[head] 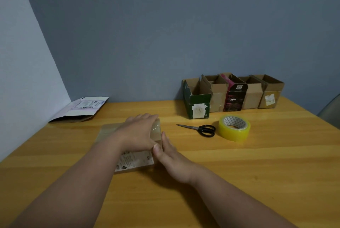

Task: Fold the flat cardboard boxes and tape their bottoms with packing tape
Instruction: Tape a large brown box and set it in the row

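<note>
Box (136, 159), one, under both grips: left hand (139, 134) flat on top, right hand (171, 157) straight-fingered against its side. Five folded boxes (233, 95) beyond.

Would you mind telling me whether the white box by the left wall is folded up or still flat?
Still flat. The white box lies collapsed on the table, leaning slightly against the wall, showing no open cavity.

Yellow wooden table (257, 163) in corner; blue-grey walls (165, 25); dim light.
</note>
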